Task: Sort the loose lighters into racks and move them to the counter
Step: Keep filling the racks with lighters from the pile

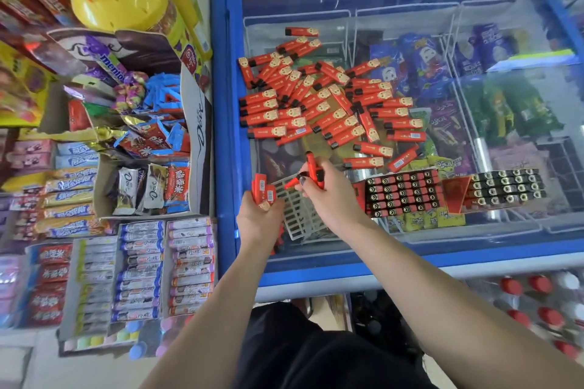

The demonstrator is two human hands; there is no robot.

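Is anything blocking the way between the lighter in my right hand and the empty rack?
Nothing visible does. The right hand holds lighters just above the white empty rack, whose open slots lie bare beneath. The left hand, gripping more lighters, sits at the rack's left edge, not over the slots.

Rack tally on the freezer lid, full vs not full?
Full racks: 2
Not-full white rack: 1
Total: 3
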